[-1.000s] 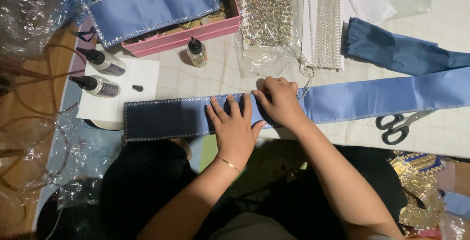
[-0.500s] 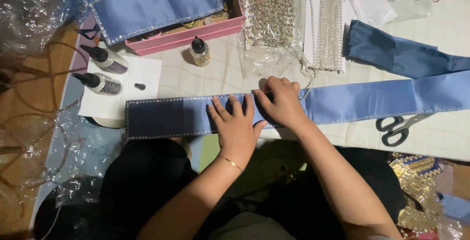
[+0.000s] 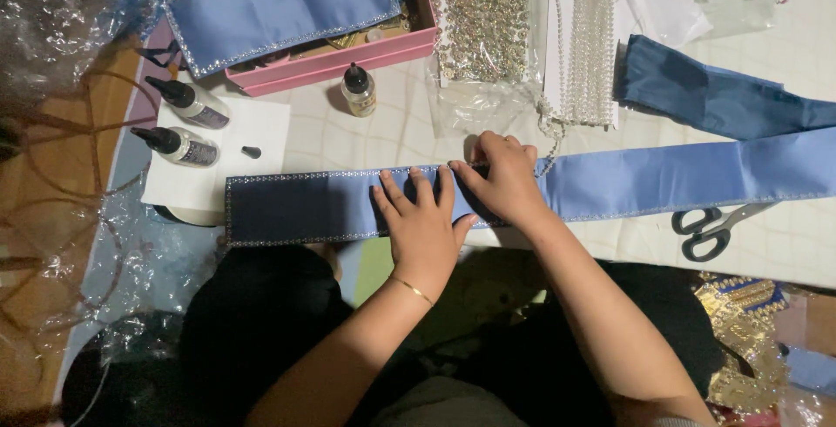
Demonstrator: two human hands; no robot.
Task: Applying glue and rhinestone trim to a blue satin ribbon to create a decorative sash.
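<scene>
Your work surface (image 3: 810, 244): pale, faint tile-like grid, spanning 12 to 3 o'clock. Light falls strongest at 1 to 2 o'clock, on your far right; 9 o'clock side dim. Floor (image 3: 52, 174) at 9 o'clock: warm orange-brown. Crumpled clear plastic sheeting (image 3: 52, 9) lies over it from 11 down to 7 o'clock. No wall or window within your view.

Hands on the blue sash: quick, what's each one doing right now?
Left hand: open, flat, palm down on the blue sash.
Right hand: fingers curled, pressing the sash's upper edge; no clear grip.
</scene>
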